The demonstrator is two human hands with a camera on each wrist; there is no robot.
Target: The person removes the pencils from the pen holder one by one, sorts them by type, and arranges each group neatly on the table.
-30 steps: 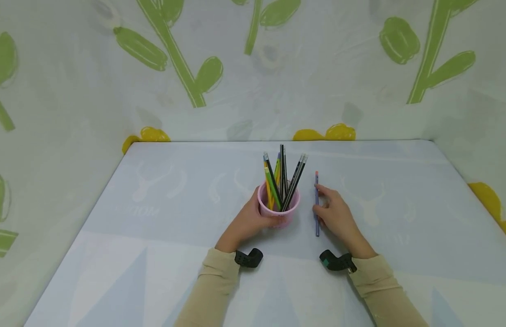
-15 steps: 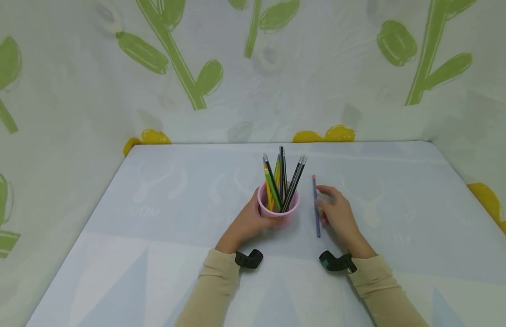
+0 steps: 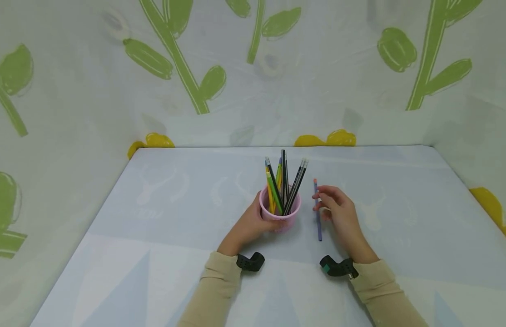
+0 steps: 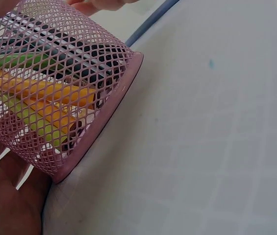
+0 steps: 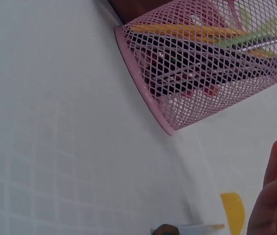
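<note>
My left hand (image 3: 253, 222) grips a pink mesh pencil cup (image 3: 283, 222) from its left side, with the thumb across the front. The cup stands upright and holds several pencils (image 3: 295, 186), black, green and yellow ones. In the left wrist view the cup (image 4: 74, 98) shows close up, part of the left hand (image 4: 6, 196) beside it. To the cup's right, a purple-blue pencil (image 3: 319, 227) with an orange-pink eraser lies on the table. My right hand (image 3: 340, 211) is over that pencil, fingers loosely bent and not closed round it. Its fingers (image 5: 275, 196) show at the right wrist view's edge.
The table (image 3: 155, 281) has a pale blue and white patterned cover. Behind it stands a light wall (image 3: 326, 68) with green plant and yellow shapes. A black wrist device (image 3: 250, 262) is on each forearm.
My right fingers have loosened from the purple-blue pencil and spread slightly. That pencil has turned a little on the table. The left hand stays on the cup; the head view has shifted slightly.
</note>
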